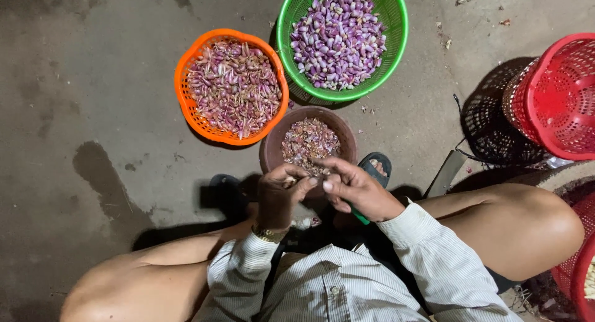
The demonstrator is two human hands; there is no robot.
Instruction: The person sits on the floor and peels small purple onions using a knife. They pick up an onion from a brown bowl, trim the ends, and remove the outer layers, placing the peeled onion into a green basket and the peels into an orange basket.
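My left hand (280,194) pinches a small shallot clove just above the near rim of a brown bowl (273,142) of purple peelings. My right hand (356,189) meets it fingertip to fingertip and grips a knife with a green handle (360,216) that shows under the palm; its blade is hidden. An orange basket (183,68) of unpeeled purple cloves stands to the far left of the bowl. A green basket (398,24) of peeled cloves stands beyond it.
I squat on a concrete floor (93,111), knees spread left and right, a sandalled foot (375,166) beside the bowl. A red basket (558,92) and a black basket (489,130) stand at the right. More red baskets (576,272) sit at the lower right.
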